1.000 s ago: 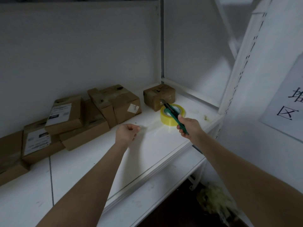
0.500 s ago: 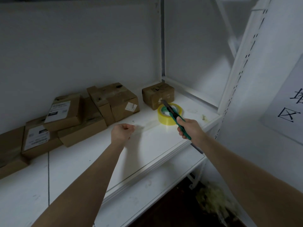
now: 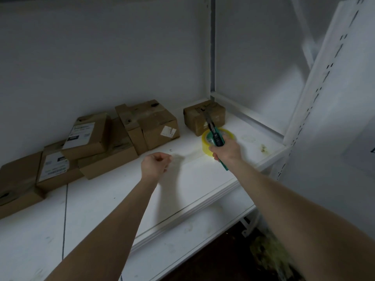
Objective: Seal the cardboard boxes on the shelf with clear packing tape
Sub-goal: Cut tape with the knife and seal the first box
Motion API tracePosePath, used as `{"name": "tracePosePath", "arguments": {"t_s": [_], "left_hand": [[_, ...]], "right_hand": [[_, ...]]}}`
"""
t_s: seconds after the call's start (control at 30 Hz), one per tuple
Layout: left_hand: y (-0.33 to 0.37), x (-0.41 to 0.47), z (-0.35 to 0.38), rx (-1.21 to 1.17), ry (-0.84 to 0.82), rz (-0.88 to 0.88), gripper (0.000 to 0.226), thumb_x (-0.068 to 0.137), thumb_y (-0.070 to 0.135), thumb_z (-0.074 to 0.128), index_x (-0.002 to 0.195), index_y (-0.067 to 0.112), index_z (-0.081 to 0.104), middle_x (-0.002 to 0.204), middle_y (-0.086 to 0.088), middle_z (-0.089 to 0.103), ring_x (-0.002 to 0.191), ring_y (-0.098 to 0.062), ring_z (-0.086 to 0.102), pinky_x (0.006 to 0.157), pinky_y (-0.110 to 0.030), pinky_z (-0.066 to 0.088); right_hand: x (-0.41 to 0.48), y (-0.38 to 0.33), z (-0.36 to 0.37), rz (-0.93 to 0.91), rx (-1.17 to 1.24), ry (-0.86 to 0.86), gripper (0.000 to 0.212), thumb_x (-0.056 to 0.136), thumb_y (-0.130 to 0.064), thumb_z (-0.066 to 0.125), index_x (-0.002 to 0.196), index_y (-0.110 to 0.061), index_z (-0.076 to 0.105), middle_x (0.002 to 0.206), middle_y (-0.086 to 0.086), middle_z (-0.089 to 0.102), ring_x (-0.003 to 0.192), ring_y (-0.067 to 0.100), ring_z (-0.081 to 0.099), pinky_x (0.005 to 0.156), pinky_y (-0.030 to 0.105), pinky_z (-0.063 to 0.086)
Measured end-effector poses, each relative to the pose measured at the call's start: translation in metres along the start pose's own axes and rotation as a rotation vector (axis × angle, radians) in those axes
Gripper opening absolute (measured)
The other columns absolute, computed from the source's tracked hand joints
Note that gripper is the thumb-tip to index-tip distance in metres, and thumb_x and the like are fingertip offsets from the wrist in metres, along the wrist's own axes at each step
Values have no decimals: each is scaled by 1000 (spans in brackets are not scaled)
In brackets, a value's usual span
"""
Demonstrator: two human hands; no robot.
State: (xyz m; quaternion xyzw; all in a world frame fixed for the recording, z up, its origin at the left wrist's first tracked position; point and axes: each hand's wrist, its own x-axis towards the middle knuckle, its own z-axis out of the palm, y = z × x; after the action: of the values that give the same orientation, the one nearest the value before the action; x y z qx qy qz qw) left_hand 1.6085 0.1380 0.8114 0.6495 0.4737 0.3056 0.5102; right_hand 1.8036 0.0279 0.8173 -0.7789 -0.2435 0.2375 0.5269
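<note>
Right hand (image 3: 225,151) is a bit right of centre, fingers wrapped tight around a green utility knife (image 3: 218,138), with the blade end pointing up-frame over the small box (image 3: 194,119) in the back right corner of the shelf. Right below that hand is the tape roll (image 3: 206,146), yellowish-clear, lying flat on the white shelf (image 3: 121,191) just in front of the small box. Honestly can't tell if the hand is touching the roll or just above it. Left hand (image 3: 155,165) is dead centre, over the bare shelf, fingers curled into a loose fist with the thumb against the index finger, and nothing visible in it. The other cardboard boxes (image 3: 129,126) are bunched along the back wall, from centre to the left edge: a sticker box (image 3: 160,128) with a white patch on its front, a labelled box (image 3: 87,134) sitting tilted on a flat box (image 3: 109,159), a second labelled box (image 3: 53,169) lower left, and a plain box (image 3: 16,183) at the far left edge. The slotted upright (image 3: 316,94) runs up the right side.
</note>
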Motion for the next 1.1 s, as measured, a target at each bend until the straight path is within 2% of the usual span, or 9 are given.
{"name": "tracePosePath", "arguments": {"t_s": [0.13, 0.23, 0.57, 0.67, 0.73, 0.83, 0.9, 1.0, 1.1], "left_hand": [[0, 3, 0, -25, -4, -30, 13, 86, 12, 70, 73, 15, 69, 67, -2, 63, 62, -15, 54, 60, -24, 49], [-3, 3, -2, -59, -10, -63, 15, 85, 8, 71, 71, 13, 69, 66, -5, 61, 62, -18, 53, 61, -28, 47], [-7, -8, -9, -42, 19, -59, 17, 87, 7, 67, 71, 12, 68, 73, -3, 65, 64, -15, 57, 57, -22, 53], [-5, -9, -11, -45, 53, -58, 13, 87, 9, 68, 73, 12, 69, 75, -4, 66, 65, -15, 58, 60, -24, 53], [-5, -12, -11, -56, 52, -61, 10, 86, 10, 70, 76, 10, 70, 76, -4, 66, 66, -15, 58, 60, -25, 53], [-5, -19, -10, -69, 63, -72, 9, 86, 11, 69, 77, 10, 69, 77, -5, 66, 65, -15, 58, 58, -23, 51], [-5, -21, -9, -67, 69, -71, 11, 87, 11, 69, 76, 11, 69, 75, -5, 65, 64, -15, 57, 56, -21, 50], [-4, -22, -9, -60, 69, -66, 11, 87, 11, 69, 76, 11, 69, 75, -6, 65, 63, -15, 57, 56, -21, 50], [-3, -25, -9, -52, 70, -64, 11, 87, 10, 68, 76, 12, 68, 76, -6, 65, 64, -15, 57, 58, -22, 51]], "right_hand": [[16, 10, 8, 61, -174, 28, 23, 83, -19, 70, 101, -9, 59, 65, 6, 65, 56, 21, 63, 67, 39, 59], [17, 11, 10, 73, -246, 57, 22, 84, -25, 71, 96, -12, 57, 74, 9, 70, 75, 28, 70, 76, 46, 59], [7, 4, 4, 74, -305, 21, 28, 84, -38, 71, 99, -18, 57, 73, 5, 70, 78, 27, 71, 81, 46, 57], [-3, 7, -7, 25, -233, 30, 29, 89, -52, 59, 101, -26, 53, 71, 6, 65, 74, 30, 69, 80, 49, 57], [-12, 12, -18, -32, -246, 34, 34, 93, -50, 52, 101, -17, 58, 76, 11, 66, 76, 33, 67, 77, 52, 56], [-32, 18, -35, -115, -385, -73, 27, 94, -34, 55, 106, -9, 57, 86, 17, 68, 75, 35, 69, 72, 51, 58], [-47, 20, -45, -174, -551, -152, 25, 96, -28, 51, 117, -15, 50, 87, 15, 67, 70, 32, 69, 70, 48, 58], [-64, 22, -47, -299, -847, -194, 42, 97, -30, 47, 138, -24, 38, 96, 16, 65, 82, 35, 64, 66, 36, 50], [-71, 19, -40, -358, -953, -221, 50, 97, -30, 46, 145, -27, 33, 105, 16, 65, 92, 35, 62, 69, 35, 45]]}}
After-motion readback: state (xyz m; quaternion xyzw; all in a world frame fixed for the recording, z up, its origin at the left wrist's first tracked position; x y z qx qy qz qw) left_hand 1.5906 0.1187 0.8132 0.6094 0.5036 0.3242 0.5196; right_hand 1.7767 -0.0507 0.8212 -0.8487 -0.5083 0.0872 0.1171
